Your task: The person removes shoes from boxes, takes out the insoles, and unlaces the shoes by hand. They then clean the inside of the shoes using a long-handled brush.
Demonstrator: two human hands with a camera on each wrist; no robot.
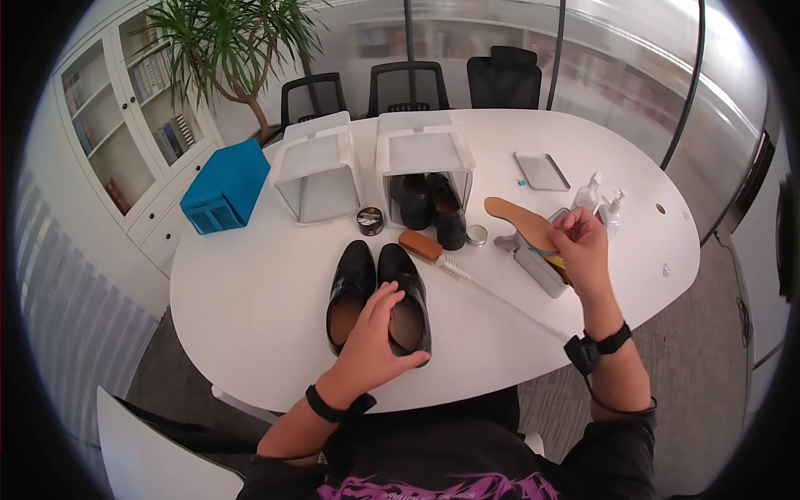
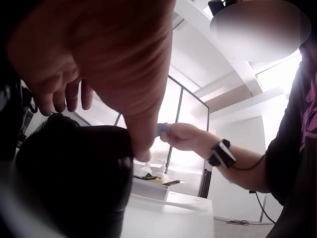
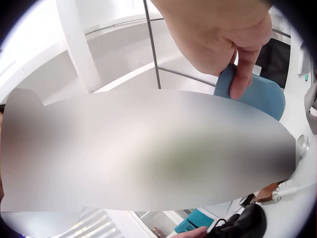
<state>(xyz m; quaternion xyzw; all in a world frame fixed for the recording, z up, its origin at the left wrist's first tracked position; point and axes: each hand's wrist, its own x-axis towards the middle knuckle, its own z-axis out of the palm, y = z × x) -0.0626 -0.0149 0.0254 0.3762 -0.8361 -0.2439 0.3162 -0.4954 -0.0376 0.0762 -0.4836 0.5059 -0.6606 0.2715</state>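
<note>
In the head view my left hand point(image 1: 371, 350) spans the heel end of the right-hand black leather shoe point(image 1: 406, 287), fingers at the opening and thumb along the outer heel. The left wrist view shows the thumb beside the dark heel point(image 2: 79, 173). Its partner, another black shoe point(image 1: 350, 279), stands close on the left, toe pointing away. Raised over the table's right side, my right hand point(image 1: 581, 242) pinches an insole point(image 1: 521, 218) by one end. The insole's upper face is tan; its blue underside point(image 3: 265, 94) shows in the right wrist view.
A brush point(image 1: 421, 245), a white long-handled brush point(image 1: 492, 296), a polish tin point(image 1: 370, 220) and a small round tin point(image 1: 476, 235) lie beyond the shoes. Behind stand two shoe boxes point(image 1: 321, 162), one holding black shoes point(image 1: 429, 208). A grey container point(image 1: 542, 271) and pump bottles point(image 1: 615, 210) stand right.
</note>
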